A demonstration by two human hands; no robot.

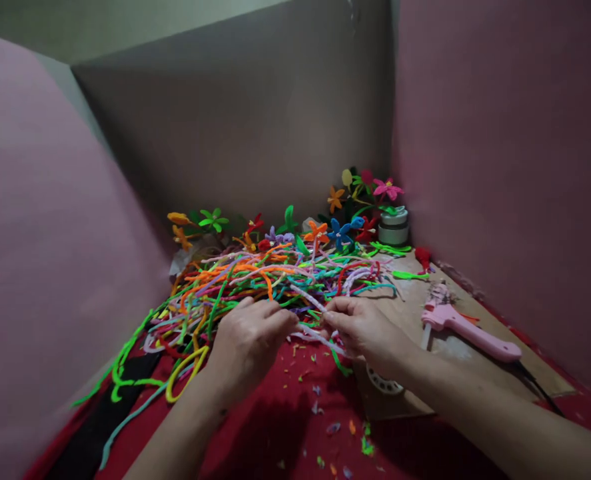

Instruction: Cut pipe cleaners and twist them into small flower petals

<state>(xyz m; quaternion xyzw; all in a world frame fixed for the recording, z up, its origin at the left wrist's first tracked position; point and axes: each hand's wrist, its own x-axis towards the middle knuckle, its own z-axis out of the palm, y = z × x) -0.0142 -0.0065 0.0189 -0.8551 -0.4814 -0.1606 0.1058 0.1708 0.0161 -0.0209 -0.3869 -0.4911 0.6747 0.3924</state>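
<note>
As hands work stem, pile nr, glue-gun

Glue gun, right of the right hand: plain pink. Pipe cleaner at its fingers: pale lilac. Pipe-cleaner heap beyond both hands: mixed orange, green, pink, yellow, turquoise. Cloth beneath: deep red, multicoloured flecks. Flower beyond: blue.

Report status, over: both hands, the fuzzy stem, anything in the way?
Right hand: fingers closed on pale fuzzy stem. Left hand: close by, hold unclear. Stem heap crowds just beyond; glue gun off right.
</note>
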